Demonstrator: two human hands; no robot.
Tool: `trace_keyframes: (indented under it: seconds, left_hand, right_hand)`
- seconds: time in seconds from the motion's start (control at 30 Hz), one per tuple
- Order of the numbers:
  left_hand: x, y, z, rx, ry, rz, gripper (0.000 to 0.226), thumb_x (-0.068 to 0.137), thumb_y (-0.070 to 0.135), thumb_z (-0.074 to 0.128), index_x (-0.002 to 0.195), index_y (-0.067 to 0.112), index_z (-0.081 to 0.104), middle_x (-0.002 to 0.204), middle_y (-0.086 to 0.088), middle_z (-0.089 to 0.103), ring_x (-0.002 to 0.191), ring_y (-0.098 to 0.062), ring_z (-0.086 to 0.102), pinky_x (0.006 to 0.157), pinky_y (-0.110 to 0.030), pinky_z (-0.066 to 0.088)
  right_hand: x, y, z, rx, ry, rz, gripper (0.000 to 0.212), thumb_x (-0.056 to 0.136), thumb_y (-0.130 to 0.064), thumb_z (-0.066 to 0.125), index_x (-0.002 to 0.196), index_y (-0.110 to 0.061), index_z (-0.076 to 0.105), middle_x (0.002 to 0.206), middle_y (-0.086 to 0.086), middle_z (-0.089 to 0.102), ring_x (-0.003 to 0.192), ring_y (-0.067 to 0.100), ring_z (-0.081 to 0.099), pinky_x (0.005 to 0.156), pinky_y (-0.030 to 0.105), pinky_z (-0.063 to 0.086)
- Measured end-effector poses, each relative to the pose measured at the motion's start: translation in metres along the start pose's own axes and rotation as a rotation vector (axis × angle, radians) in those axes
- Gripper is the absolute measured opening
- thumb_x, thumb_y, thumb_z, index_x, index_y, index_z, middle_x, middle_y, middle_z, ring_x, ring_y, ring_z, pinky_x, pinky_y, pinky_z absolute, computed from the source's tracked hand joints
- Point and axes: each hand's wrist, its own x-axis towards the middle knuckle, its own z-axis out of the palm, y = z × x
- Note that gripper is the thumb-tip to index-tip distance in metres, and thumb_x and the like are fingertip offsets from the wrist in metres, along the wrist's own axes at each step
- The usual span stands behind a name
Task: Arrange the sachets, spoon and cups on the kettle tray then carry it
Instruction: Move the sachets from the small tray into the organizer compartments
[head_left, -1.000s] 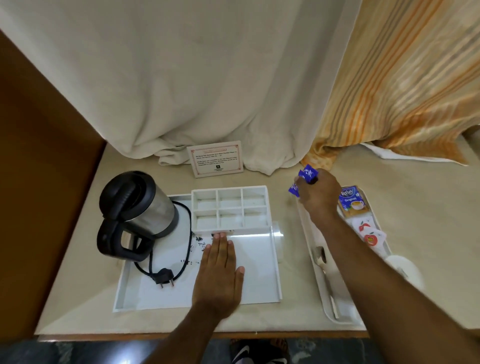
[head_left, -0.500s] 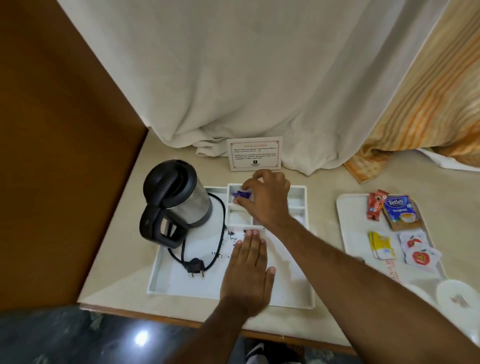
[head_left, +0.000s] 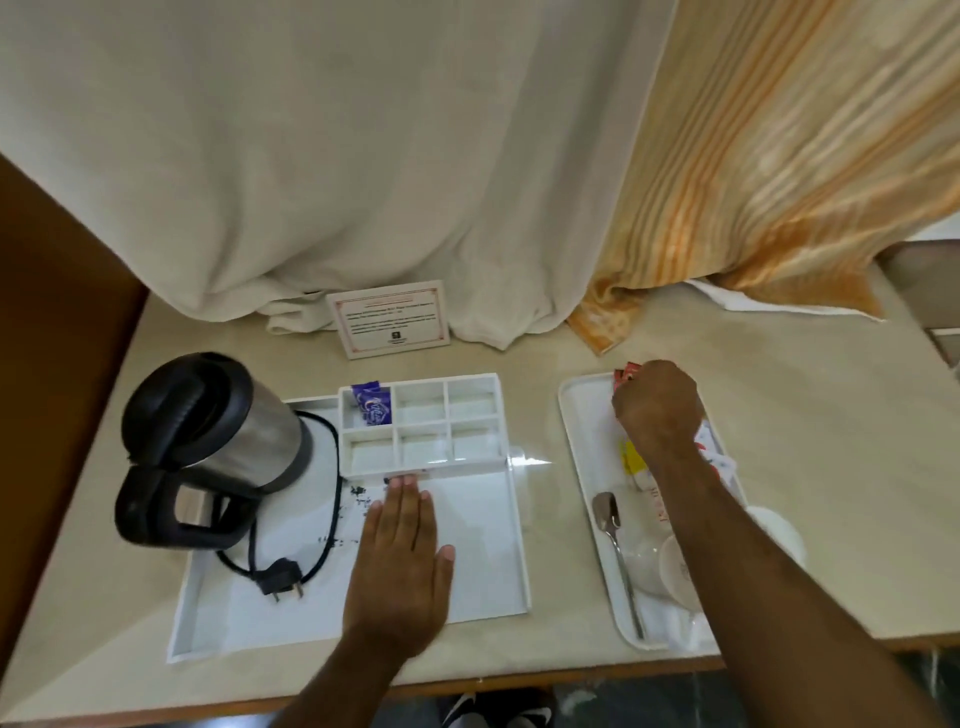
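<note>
Blue sachets (head_left: 370, 408) sit in the back-left compartment of the kettle tray (head_left: 483, 577), beside the kettle (head_left: 218, 441); the left hand (head_left: 400, 566) lies flat and open there. The right hand (head_left: 657, 408) pinches red sachets (head_left: 625, 374) over the side tray (head_left: 582, 415) holding spoon (head_left: 615, 551) and cups (head_left: 675, 571).

Kettle tray (head_left: 483, 587): kettle (head_left: 218, 441) at left, blue sachets (head_left: 371, 408) in rear-left compartment, left hand (head_left: 402, 566) lay flat. Side tray (head_left: 582, 415): spoon (head_left: 615, 545), cups (head_left: 670, 569); right hand (head_left: 657, 408) closed over red sachets (head_left: 623, 375).
</note>
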Motion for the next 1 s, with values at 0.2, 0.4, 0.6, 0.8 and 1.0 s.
trace_keyframes:
  seconds: [0.2,0.4,0.6,0.8,1.0]
  left_hand:
    - [0.001,0.0,0.0,-0.007,-0.005,-0.005,0.067,0.102,0.045,0.016,0.153,0.002,0.018,0.163,-0.019,0.011,0.151,-0.03,0.003,0.118,-0.045,0.011]
    - [0.0,0.002,-0.003,-0.012,-0.001,-0.006,0.067,0.102,0.045,0.016,0.152,0.001,0.021,0.162,-0.019,0.015,0.151,-0.03,0.006,0.118,-0.045,0.012]
    - [0.003,0.006,-0.006,0.011,-0.029,-0.029,0.067,0.101,0.044,0.014,0.152,0.001,0.021,0.162,-0.018,0.013,0.151,-0.031,0.006,0.117,-0.045,0.011]
    - [0.003,0.007,-0.01,0.017,-0.033,-0.031,0.065,0.101,0.041,0.025,0.15,-0.001,0.027,0.16,-0.021,0.018,0.15,-0.034,0.009,0.117,-0.047,0.011]
    - [0.003,0.006,-0.012,0.023,-0.035,-0.049,0.066,0.101,0.043,0.022,0.152,0.002,0.023,0.162,-0.017,0.014,0.15,-0.032,0.005,0.117,-0.045,0.008]
  right_hand:
    - [0.014,-0.001,0.01,0.053,-0.054,0.056,0.027,0.074,-0.011,0.066,0.099,-0.001,0.066,0.103,0.019,0.07,0.098,0.036,0.066,0.077,0.034,0.052]
    - [0.021,-0.005,-0.004,0.343,-0.224,0.185,0.019,0.072,-0.013,0.072,0.059,-0.009,0.058,0.054,0.006,0.061,0.048,0.02,0.058,0.044,0.021,0.041]
    - [-0.012,-0.061,-0.018,1.047,-0.424,0.109,0.028,0.073,0.009,0.071,0.059,-0.014,0.064,0.058,0.008,0.068,0.047,0.02,0.064,0.042,0.024,0.053]
    - [-0.071,-0.131,0.024,0.778,-0.547,-0.234,0.013,0.073,-0.007,0.077,0.081,-0.016,0.074,0.079,-0.002,0.073,0.06,0.003,0.069,0.051,0.019,0.054]
    - [-0.093,-0.139,0.061,0.306,-0.32,-0.417,0.012,0.076,-0.03,0.073,0.088,-0.027,0.071,0.087,-0.009,0.074,0.081,0.014,0.067,0.07,0.03,0.054]
